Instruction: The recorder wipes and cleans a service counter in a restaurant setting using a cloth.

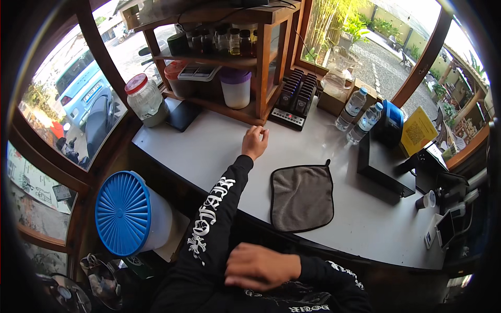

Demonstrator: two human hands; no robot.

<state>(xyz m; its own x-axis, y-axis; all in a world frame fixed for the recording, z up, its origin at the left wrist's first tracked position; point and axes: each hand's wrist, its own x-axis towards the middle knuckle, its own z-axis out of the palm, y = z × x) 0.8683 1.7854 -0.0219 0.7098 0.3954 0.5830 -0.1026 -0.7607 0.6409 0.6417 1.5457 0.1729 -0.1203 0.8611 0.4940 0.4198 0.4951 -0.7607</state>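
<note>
My left hand (254,141) reaches over the white countertop (211,144), its fingers curled near the front bottom edge of the wooden shelf cabinet (263,70). Whether it touches the counter or holds something small cannot be told. My right hand (262,267) is held in front of my body, back of the hand up, beside my left sleeve; its fingers are bent and the palm is hidden. A grey microfibre cloth (302,198) with black edging lies spread on the counter. Behind my left hand, a black charging rack (292,99) holds several pagers.
At the left stand a red-lidded jar (146,101) and a lower blue-lidded bucket (124,213). Two water bottles (357,117), a black box (385,166), a yellow sign (419,131) and a small cup (426,200) stand at the right. Windows border the counter.
</note>
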